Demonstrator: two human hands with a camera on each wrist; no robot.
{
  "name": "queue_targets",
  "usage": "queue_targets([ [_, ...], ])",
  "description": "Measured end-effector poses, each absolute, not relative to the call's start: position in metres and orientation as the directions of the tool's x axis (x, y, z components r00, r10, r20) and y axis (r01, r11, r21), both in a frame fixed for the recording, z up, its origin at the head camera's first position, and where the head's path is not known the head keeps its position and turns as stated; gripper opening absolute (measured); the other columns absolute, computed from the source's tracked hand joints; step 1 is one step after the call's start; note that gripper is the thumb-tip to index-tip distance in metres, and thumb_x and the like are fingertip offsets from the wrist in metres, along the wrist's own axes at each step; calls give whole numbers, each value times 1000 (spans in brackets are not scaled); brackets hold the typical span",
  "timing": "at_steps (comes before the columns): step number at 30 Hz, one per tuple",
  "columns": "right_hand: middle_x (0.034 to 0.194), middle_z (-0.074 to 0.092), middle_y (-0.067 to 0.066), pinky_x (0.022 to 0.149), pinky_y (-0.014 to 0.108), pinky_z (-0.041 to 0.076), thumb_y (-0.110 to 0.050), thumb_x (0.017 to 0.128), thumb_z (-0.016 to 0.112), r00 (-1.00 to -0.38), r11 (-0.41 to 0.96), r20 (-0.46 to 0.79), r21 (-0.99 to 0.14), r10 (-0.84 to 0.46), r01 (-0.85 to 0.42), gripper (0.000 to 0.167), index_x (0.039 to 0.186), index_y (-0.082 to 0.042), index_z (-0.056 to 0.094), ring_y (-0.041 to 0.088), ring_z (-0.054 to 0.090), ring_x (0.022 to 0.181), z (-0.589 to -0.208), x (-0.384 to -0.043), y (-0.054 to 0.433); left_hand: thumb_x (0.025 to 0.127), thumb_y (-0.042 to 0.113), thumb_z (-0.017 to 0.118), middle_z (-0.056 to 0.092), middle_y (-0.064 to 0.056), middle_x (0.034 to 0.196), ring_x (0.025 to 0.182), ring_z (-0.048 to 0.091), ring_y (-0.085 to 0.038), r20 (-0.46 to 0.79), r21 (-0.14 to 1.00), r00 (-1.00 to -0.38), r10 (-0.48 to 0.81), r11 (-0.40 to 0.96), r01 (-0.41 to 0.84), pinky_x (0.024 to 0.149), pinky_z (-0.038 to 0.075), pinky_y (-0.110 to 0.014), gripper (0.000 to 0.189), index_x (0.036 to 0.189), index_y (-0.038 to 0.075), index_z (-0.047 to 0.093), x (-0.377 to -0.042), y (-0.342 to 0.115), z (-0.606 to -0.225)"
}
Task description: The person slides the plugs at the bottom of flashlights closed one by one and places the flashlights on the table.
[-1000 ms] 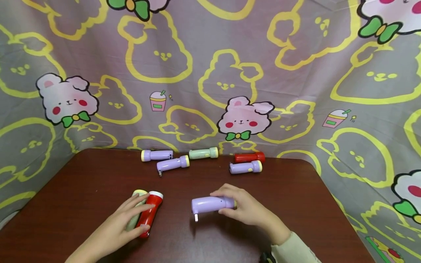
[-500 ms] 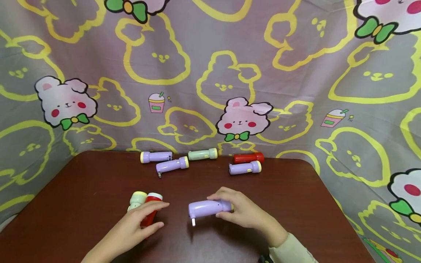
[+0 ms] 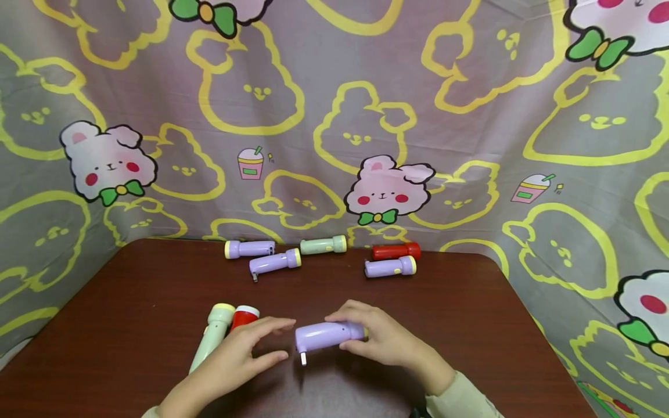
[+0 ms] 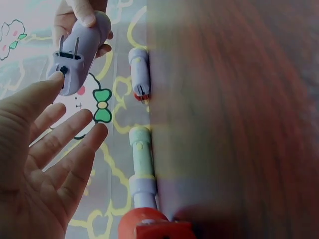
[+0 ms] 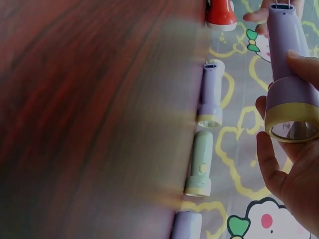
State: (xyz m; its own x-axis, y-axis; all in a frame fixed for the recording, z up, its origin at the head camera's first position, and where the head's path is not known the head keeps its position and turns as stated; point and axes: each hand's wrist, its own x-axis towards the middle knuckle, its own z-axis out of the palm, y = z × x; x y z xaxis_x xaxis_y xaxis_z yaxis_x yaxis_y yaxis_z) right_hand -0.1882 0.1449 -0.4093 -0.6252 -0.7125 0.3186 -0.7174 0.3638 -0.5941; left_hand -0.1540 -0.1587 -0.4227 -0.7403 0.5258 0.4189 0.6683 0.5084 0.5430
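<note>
My right hand (image 3: 378, 334) grips a purple flashlight (image 3: 321, 337) by its yellow-rimmed head and holds it above the table. Two metal plug prongs (image 4: 69, 47) stick out of its tail end, which faces left. Just short of that tail, my left hand (image 3: 237, 354) has its fingers spread and its thumb apart, holding nothing. Behind the left hand lie a pale green flashlight (image 3: 211, 337) and a red flashlight (image 3: 244, 316) with a white rim, side by side. The left hand hides most of the red one in the head view.
Along the table's far edge lie two purple flashlights (image 3: 251, 249) (image 3: 274, 262), a green flashlight (image 3: 323, 245), a red flashlight (image 3: 395, 251) and another purple flashlight (image 3: 389, 267). A patterned curtain (image 3: 292, 145) hangs behind the dark brown table (image 3: 444, 302).
My left hand has come off the red and green flashlights and moved right, toward the purple flashlight's tail. The right hand has shifted slightly left and down with the purple flashlight.
</note>
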Motion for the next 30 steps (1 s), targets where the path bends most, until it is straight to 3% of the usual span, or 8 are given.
queue_targets([
  [10,113,64,-6,83,22,52,-11,86,77,-607,336,356,-586,-710,-737,45,128,-20,65,6,59,99,-411,-187,145,90,22,74,72,4,117,104,68,-9,428,558,-693,581,433,708,87,57,-30,37,125,18,66,-162,-151,-417],
  [21,114,65,-2,82,23,52,-12,88,75,-583,310,415,-559,-698,-769,41,128,-16,64,8,60,98,-415,-187,143,93,20,70,73,-9,116,98,69,-3,371,682,-709,600,341,646,76,60,-29,37,126,4,66,-167,-148,-415],
  [30,114,65,-1,84,25,52,-9,86,77,-564,309,452,-520,-691,-796,42,126,-12,66,10,60,100,-410,-189,139,92,16,71,74,-11,113,95,71,-7,417,690,-698,582,297,660,75,59,-28,33,123,6,67,-169,-148,-414],
])
